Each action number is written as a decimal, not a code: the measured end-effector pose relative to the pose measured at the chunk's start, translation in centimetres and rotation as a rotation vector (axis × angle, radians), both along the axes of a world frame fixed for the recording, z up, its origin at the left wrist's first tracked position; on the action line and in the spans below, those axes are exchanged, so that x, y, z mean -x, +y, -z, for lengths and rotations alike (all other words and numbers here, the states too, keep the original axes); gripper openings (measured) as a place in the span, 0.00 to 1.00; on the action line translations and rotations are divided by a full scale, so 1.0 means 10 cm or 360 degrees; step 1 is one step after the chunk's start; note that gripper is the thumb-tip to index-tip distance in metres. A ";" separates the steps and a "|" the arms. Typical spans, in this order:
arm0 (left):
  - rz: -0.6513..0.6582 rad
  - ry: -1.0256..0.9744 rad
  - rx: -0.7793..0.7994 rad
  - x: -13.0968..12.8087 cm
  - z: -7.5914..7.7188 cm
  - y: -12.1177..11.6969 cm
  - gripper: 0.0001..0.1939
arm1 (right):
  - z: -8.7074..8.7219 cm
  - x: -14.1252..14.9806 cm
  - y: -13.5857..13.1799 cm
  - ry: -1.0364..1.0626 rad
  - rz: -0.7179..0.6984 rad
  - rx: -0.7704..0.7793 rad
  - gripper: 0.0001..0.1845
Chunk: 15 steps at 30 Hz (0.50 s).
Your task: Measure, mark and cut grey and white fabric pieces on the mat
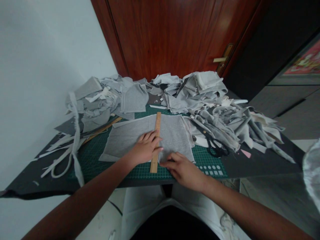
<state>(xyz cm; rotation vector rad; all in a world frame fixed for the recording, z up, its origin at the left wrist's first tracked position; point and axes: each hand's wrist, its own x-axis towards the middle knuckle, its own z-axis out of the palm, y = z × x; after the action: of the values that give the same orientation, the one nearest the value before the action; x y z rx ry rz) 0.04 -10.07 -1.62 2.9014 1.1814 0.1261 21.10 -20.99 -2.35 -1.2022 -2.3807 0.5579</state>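
Head view showed our gray cloth spread flat on the green cutting mat, with a wooden ruler laid across it, running from the far edge past the near one. That much was done; no cut showed along the ruler, and we could not make out a drawn line. Our left hand pressed down with fingers extended and slightly spread over the ruler and cloth, gripping nothing. Our right hand was partly curled, its index finger reaching the cloth's near edge beside the ruler; we could not tell whether it pinched anything. Black-handled scissors lay to the right.

Heaps of gray fabric scraps crowded both sides of the dark table. Beyond stood a reddish-brown wooden door, with a pale wall at left.
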 end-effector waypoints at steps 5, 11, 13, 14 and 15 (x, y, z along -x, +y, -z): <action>-0.0121 0.0101 0.0004 -0.08 -0.08 -0.06 0.19 | -0.05 0.17 0.09 0.0091 0.0191 0.0133 0.07; -0.0041 0.0187 0.0389 0.05 -0.25 0.09 0.30 | 0.06 0.27 0.09 -0.0002 0.0353 0.0049 0.11; -0.0030 0.0194 0.0469 0.09 -0.30 0.13 0.31 | 0.08 0.24 0.07 -0.0014 0.0319 0.0018 0.13; -0.0029 0.0207 0.0496 0.11 -0.32 0.14 0.32 | 0.08 0.23 0.06 -0.0002 0.0298 0.0007 0.13; -0.0025 0.0227 0.0521 0.12 -0.35 0.15 0.32 | 0.08 0.21 0.05 0.0023 0.0266 -0.0004 0.14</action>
<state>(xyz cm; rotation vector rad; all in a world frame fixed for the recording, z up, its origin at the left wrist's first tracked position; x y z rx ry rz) -1.16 -8.56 1.87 2.6491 1.1203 -0.2542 18.98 -20.46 -3.13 -1.3752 -2.2417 0.5077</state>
